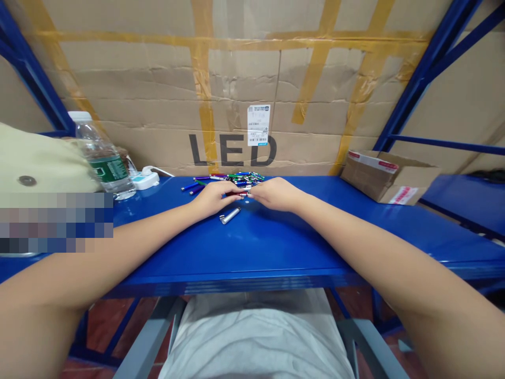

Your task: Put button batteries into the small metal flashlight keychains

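Note:
My left hand (216, 198) and my right hand (278, 195) meet at the middle of the blue table, fingertips almost touching. Between them shows a slim red metal tube (239, 195), like a small penlight, pinched by my left thumb and fingers. The curled fingers of my right hand close on its other end, partly hidden. Just behind the hands lies a loose pile of slim metal tubes (197, 185) in blue, green, red and silver. Nearer to me, a short silver tube with a clip (231, 215) rests alone on the table.
On the left stand a water bottle (105, 160), a white plug adapter (145, 180) and a pale bag (43, 158). An open cardboard box (389, 176) sits at the right. A large taped carton (158, 116) walls the back of the blue table (260, 247), between blue metal posts.

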`<state>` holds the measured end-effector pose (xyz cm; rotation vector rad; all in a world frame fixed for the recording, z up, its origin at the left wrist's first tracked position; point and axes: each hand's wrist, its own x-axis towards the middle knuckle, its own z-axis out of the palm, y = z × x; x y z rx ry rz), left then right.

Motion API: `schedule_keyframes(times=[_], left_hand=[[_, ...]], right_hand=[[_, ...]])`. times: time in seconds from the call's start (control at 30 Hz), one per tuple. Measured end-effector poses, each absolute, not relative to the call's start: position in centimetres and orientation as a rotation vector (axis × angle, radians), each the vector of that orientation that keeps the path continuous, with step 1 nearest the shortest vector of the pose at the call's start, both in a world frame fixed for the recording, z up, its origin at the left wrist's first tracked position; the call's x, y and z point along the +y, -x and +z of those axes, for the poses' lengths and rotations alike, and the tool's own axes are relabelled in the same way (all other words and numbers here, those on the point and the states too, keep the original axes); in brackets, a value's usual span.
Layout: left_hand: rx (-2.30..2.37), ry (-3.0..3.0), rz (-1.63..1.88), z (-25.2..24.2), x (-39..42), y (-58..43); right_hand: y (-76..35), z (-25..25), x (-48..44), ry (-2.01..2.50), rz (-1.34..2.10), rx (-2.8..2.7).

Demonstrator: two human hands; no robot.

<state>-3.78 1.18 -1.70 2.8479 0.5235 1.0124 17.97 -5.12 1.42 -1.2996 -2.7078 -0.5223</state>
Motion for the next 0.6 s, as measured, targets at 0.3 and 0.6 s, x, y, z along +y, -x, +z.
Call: schedule_keyframes(times=[0.3,0.6], left_hand=[[0.742,-2.792,1.051,-1.7,1.1,3.0],[0.629,-2.845,0.904,-2.0,1.0,3.2]], right_hand=[[-22.0,4.1,-4.3,1.540,-0.011,-2.491],[-25.0,3.9,-3.7,1.905,0.488,-2.657]])
